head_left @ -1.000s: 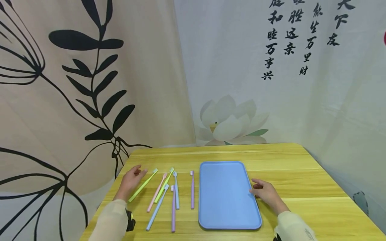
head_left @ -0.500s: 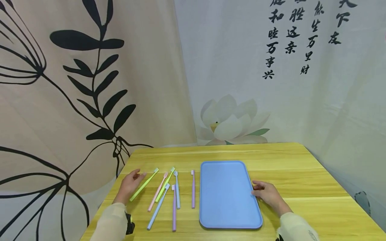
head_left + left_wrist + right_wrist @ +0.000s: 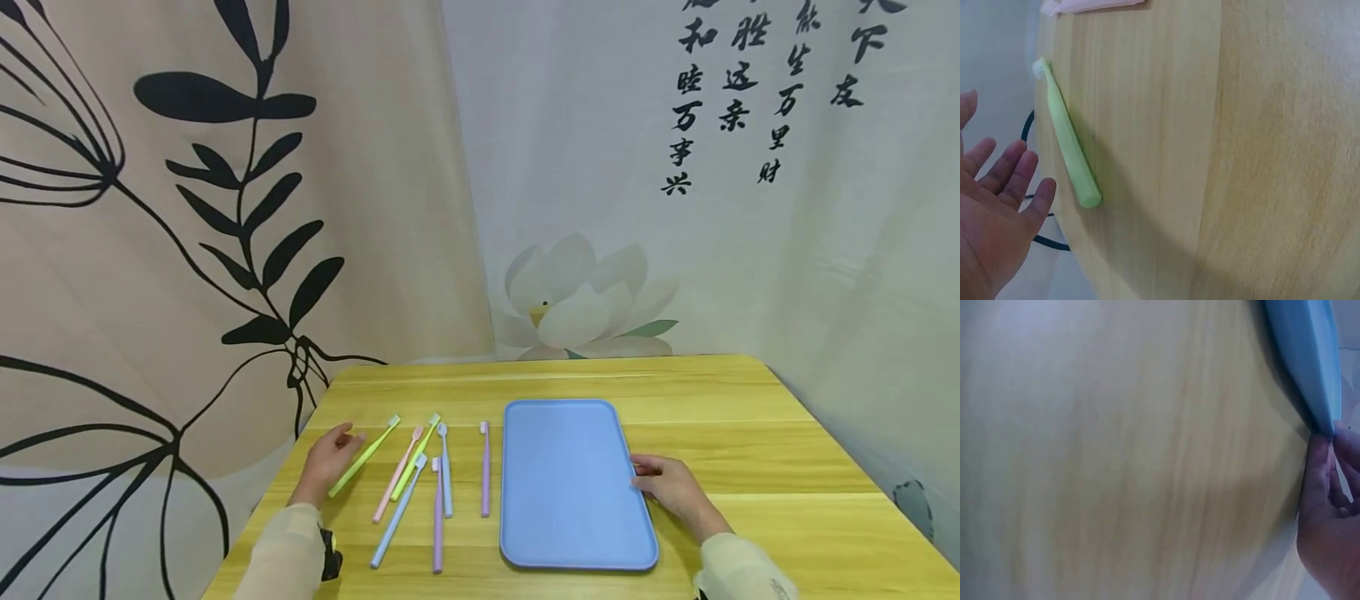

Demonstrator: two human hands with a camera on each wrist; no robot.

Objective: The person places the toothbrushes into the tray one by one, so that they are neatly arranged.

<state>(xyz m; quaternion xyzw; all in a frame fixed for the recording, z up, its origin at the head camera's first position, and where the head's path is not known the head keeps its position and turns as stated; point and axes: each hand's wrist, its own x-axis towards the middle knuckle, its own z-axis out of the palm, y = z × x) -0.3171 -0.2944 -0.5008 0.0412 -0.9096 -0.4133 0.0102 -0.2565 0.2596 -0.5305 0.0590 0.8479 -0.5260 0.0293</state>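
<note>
A blue tray (image 3: 577, 483) lies flat on the wooden table, right of the toothbrushes. At its right edge my right hand (image 3: 675, 492) pinches the rim between thumb and fingers, as the right wrist view shows beside the tray's blue side (image 3: 1310, 356). My left hand (image 3: 326, 462) hovers with relaxed fingers at the left, holding nothing. Just right of it lies a green toothbrush (image 3: 365, 457), apart from the fingers in the left wrist view. Beyond it are a pink toothbrush (image 3: 397, 475), a yellow-green one, two blue ones and a purple toothbrush (image 3: 438, 517).
Another purple toothbrush (image 3: 485, 471) lies alone close to the tray's left edge. The wooden table (image 3: 780, 483) ends at a printed curtain (image 3: 390, 208) behind it. Its left edge runs close by my left hand.
The right hand's fingers have closed onto the tray's right rim. My left hand stays about where it was beside the green toothbrush. The whole view has shifted slightly.
</note>
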